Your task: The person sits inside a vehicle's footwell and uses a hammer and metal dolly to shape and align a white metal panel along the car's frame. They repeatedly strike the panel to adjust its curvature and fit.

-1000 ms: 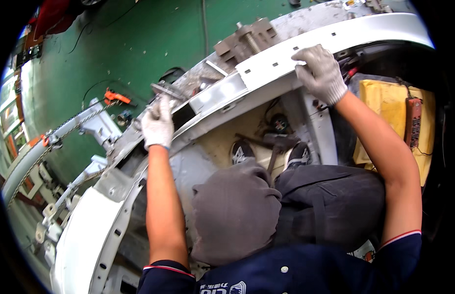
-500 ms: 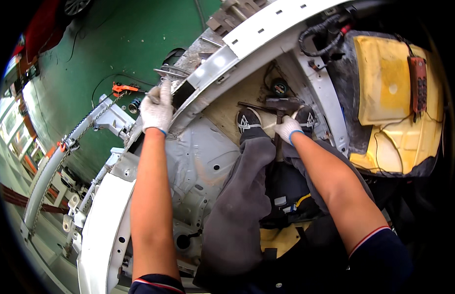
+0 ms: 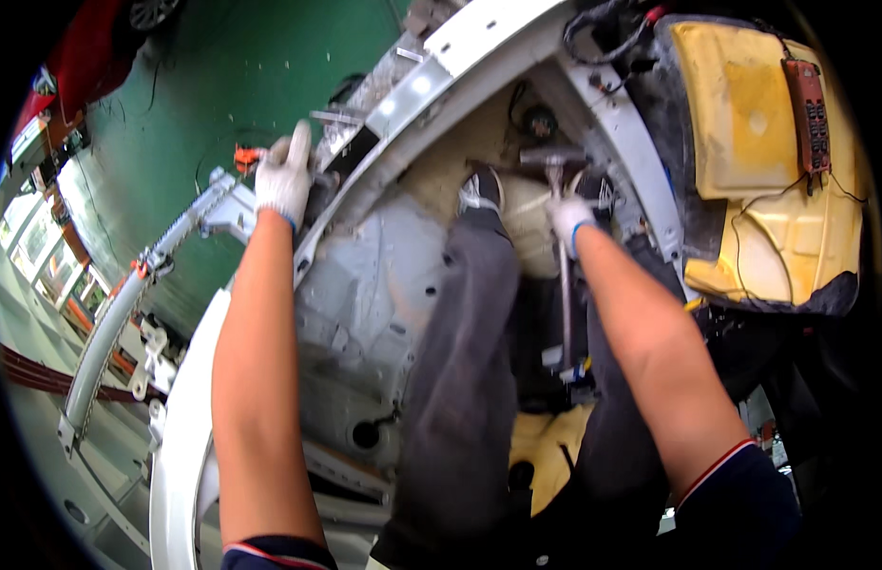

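Note:
My right hand (image 3: 568, 220), in a white knit glove, is closed round the handle of a hammer (image 3: 565, 294). Its metal head lies beyond the hand, above my shoes, and the handle runs back between my legs. On the left, my gloved left hand (image 3: 285, 179) is at the outer edge of the pale car body frame (image 3: 384, 152). One finger points up and the others are curled. A dark grey piece (image 3: 321, 193) shows beside this hand, but whatever its fingers hold is hidden.
I stand inside the stripped car body, beside its bare floor panel (image 3: 365, 275). A yellow padded piece (image 3: 726, 104) with a red remote control (image 3: 808, 114) lies to the right. A grey metal arm with a chain (image 3: 127, 309) stands outside left, over the green floor (image 3: 222, 66).
My left hand has shifted slightly left and stays by the frame edge. My right hand has moved up the hammer's handle toward its head, and more handle shows behind it. The view has shifted.

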